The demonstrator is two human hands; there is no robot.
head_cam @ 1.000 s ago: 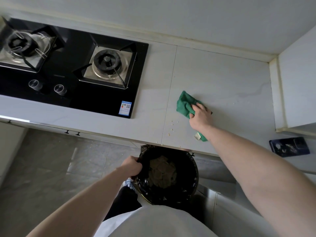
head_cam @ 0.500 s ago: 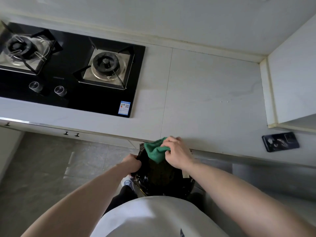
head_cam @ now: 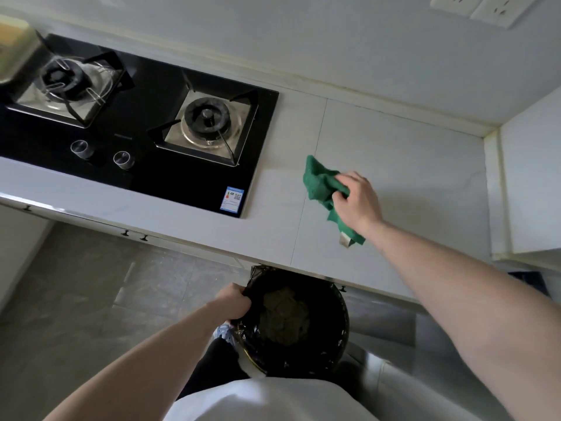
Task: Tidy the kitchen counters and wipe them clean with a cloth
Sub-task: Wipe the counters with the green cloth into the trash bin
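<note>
Right hand (head_cam: 356, 202) bunches green cloth (head_cam: 320, 185) in closed fingers, on the counter (head_cam: 409, 165) just right of the hob (head_cam: 145, 132). Left hand (head_cam: 235, 302) clamps the rim of the bin (head_cam: 303, 320), below the counter's front edge. Counter looks crumb-free; wiping likely mid-way, hob side left. Open room right of hob until the side wall.

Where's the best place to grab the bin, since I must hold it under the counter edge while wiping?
Grip the bin at its near-left rim, from the left, as the left hand does: the liner folds over there, and the counter blocks its far side.
</note>
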